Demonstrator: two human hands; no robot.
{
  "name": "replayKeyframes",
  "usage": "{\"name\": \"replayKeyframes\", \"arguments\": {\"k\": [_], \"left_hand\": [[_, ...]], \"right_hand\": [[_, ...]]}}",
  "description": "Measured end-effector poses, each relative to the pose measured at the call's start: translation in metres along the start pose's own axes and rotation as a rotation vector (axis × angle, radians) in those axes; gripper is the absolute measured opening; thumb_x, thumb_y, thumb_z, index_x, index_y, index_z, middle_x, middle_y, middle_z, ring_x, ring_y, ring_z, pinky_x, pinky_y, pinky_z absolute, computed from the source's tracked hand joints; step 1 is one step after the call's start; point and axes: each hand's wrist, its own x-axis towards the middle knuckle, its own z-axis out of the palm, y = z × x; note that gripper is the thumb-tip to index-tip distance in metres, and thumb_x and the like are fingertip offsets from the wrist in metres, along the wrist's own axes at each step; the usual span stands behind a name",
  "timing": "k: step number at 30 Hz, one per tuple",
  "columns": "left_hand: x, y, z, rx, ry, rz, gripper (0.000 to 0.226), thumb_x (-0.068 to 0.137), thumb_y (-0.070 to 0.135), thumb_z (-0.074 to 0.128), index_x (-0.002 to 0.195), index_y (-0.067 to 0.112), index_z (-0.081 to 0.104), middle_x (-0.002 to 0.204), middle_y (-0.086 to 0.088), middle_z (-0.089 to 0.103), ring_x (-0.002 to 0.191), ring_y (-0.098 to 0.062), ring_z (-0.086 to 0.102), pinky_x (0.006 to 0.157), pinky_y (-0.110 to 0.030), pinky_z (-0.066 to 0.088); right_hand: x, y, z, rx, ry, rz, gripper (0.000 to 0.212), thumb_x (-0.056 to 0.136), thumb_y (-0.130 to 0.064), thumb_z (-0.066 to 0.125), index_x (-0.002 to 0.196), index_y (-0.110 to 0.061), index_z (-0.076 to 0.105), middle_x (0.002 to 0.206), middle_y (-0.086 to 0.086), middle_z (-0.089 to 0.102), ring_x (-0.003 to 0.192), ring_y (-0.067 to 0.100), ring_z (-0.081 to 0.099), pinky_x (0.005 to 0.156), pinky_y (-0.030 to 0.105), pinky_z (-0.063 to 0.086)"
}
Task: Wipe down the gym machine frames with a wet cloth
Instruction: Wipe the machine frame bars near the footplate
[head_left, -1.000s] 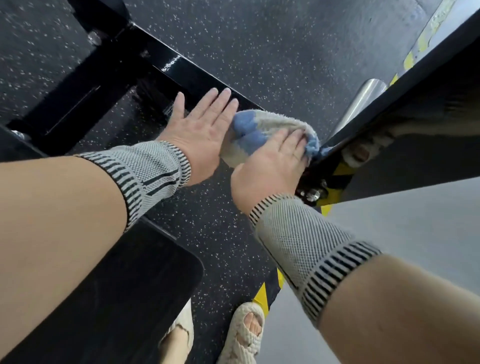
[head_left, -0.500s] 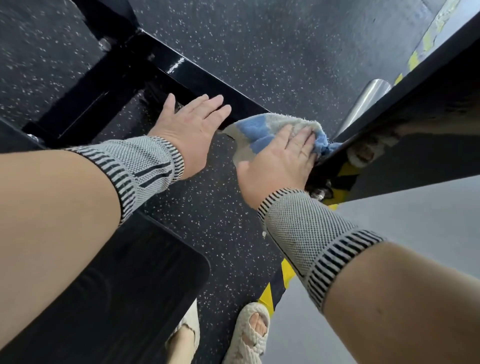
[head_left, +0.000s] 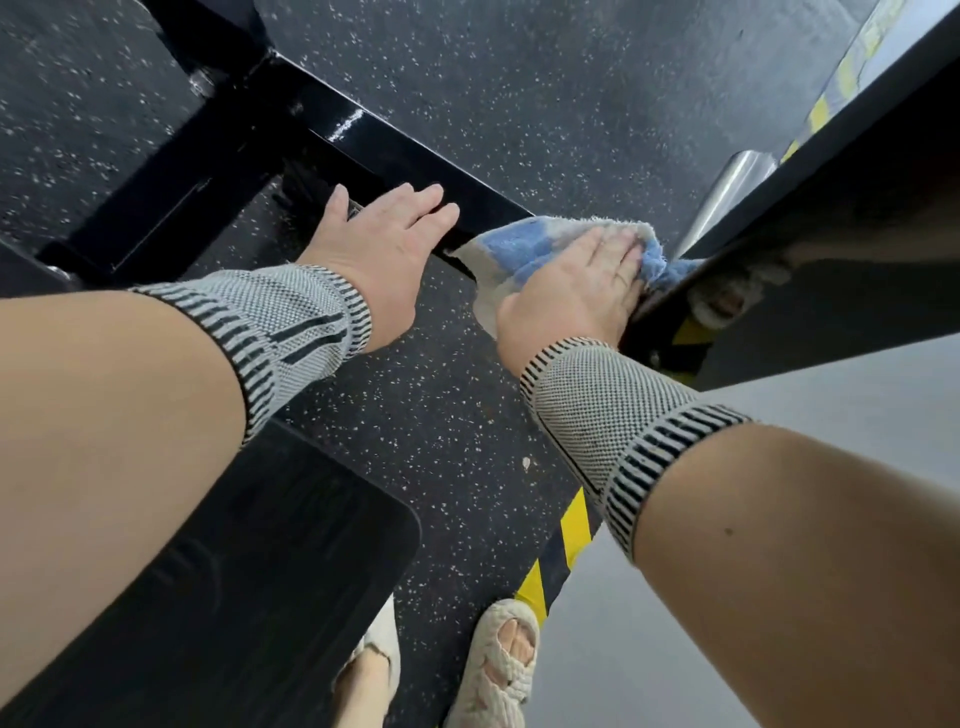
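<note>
Cloth (head_left: 524, 254) on frame bar (head_left: 395, 150), right of left hand (head_left: 382, 244).

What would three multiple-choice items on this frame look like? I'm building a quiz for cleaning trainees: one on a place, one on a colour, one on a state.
1. Where is the towelling cloth?
A. On the glossy black metal frame bar
B. On the speckled floor
C. Over the forearm

2. What colours is the cloth?
A. Red and grey
B. Blue and white
C. Green

3. How is the left hand?
A. Fist round the cloth
B. Fingers straight, on the bar
C. Out of view

Answers: 1 A, the right hand presses it onto the bar's end. 2 B, blue patches on white pile. 3 B, flat fingers lie along the bar.
</note>
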Motion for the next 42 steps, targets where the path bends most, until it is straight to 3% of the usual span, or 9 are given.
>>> {"name": "replayKeyframes", "arguments": {"k": [8, 13, 16, 22, 25, 29, 33, 38, 42], "left_hand": [[-0.001, 0.001, -0.001, -0.005, -0.031, 0.001, 0.091, 0.087, 0.001, 0.051, 0.153, 0.028, -0.006, 0.160, 0.012, -0.012, 0.148, -0.011, -0.009, 0.119, -0.050, -0.001], [-0.001, 0.003, -0.003, -0.018, -0.041, -0.015, 0.093, 0.086, 0.001, 0.053, 0.153, 0.029, -0.005, 0.160, 0.012, -0.011, 0.148, -0.010, -0.009, 0.120, -0.049, 0.000], [-0.003, 0.003, -0.004, -0.033, -0.043, 0.001, 0.089, 0.088, 0.004, 0.052, 0.153, 0.028, -0.005, 0.160, 0.012, -0.011, 0.148, -0.011, -0.008, 0.120, -0.049, 0.000], [-0.005, 0.008, -0.012, -0.112, 0.034, 0.018, 0.068, 0.092, 0.012, 0.046, 0.153, 0.025, 0.017, 0.160, 0.005, 0.011, 0.147, -0.017, 0.008, 0.119, -0.046, 0.014], [-0.014, 0.027, -0.013, -0.317, 0.214, 0.157, 0.051, 0.093, 0.009, 0.048, 0.140, 0.028, 0.046, 0.141, 0.006, 0.043, 0.125, -0.019, 0.040, 0.105, -0.040, 0.038], [-0.017, 0.056, -0.005, -0.338, 0.159, 0.363, 0.053, 0.096, 0.017, 0.051, 0.144, 0.033, 0.039, 0.143, 0.016, 0.042, 0.118, -0.016, 0.040, 0.100, -0.032, 0.038], [-0.004, 0.072, -0.012, -0.165, 0.146, 0.426, 0.054, 0.100, 0.032, 0.043, 0.149, 0.041, 0.022, 0.151, 0.032, 0.022, 0.128, -0.013, 0.027, 0.101, -0.034, 0.025], [0.013, 0.100, -0.026, -0.059, 0.047, 0.364, 0.075, 0.090, 0.038, 0.052, 0.150, 0.043, 0.008, 0.153, 0.031, 0.014, 0.143, -0.017, 0.005, 0.105, -0.041, 0.022], [-0.005, 0.104, -0.013, -0.031, 0.000, 0.342, 0.076, 0.095, 0.029, 0.045, 0.151, 0.037, -0.007, 0.157, 0.027, -0.002, 0.146, -0.021, -0.011, 0.112, -0.049, 0.011]], "right_hand": [[-0.040, 0.023, 0.011, 0.320, 0.174, -0.413, 0.032, 0.083, -0.001, 0.054, 0.112, -0.002, 0.067, 0.121, 0.009, 0.063, 0.118, 0.025, 0.051, 0.104, 0.022, 0.028], [-0.052, 0.006, -0.001, 0.458, 0.296, -0.488, 0.028, 0.077, 0.006, 0.057, 0.103, 0.005, 0.068, 0.107, 0.015, 0.065, 0.104, 0.033, 0.055, 0.091, 0.028, 0.039], [-0.032, 0.012, 0.003, 0.157, 0.444, -0.459, 0.030, 0.075, -0.001, 0.059, 0.104, 0.005, 0.064, 0.107, 0.019, 0.061, 0.103, 0.036, 0.054, 0.092, 0.039, 0.042], [-0.030, 0.019, 0.020, -0.273, 0.074, -0.352, 0.061, 0.099, -0.010, 0.031, 0.148, 0.006, -0.002, 0.157, 0.023, -0.008, 0.146, 0.033, -0.005, 0.117, 0.042, -0.004], [-0.035, 0.022, 0.021, -0.220, 0.086, -0.296, 0.066, 0.098, -0.013, 0.039, 0.149, 0.003, 0.000, 0.158, 0.020, -0.008, 0.146, 0.031, -0.006, 0.117, 0.039, -0.005], [-0.044, 0.027, 0.020, 0.097, 0.049, -0.253, 0.063, 0.097, -0.008, 0.040, 0.150, 0.001, 0.007, 0.159, 0.016, -0.002, 0.147, 0.026, -0.005, 0.119, 0.032, -0.004], [-0.060, 0.045, 0.014, 0.499, 0.390, -0.247, 0.044, 0.079, -0.001, 0.044, 0.120, 0.007, 0.058, 0.124, 0.019, 0.055, 0.118, 0.029, 0.049, 0.100, 0.020, 0.029], [-0.091, 0.070, 0.023, 0.404, 0.317, -0.144, 0.049, 0.073, -0.013, 0.042, 0.117, -0.003, 0.064, 0.115, 0.012, 0.057, 0.110, 0.028, 0.047, 0.095, 0.023, 0.029], [-0.096, 0.071, 0.012, 0.086, 0.194, -0.232, 0.063, 0.079, -0.017, 0.044, 0.140, 0.001, 0.039, 0.145, 0.017, 0.036, 0.140, 0.036, 0.023, 0.116, 0.044, 0.018]]}}
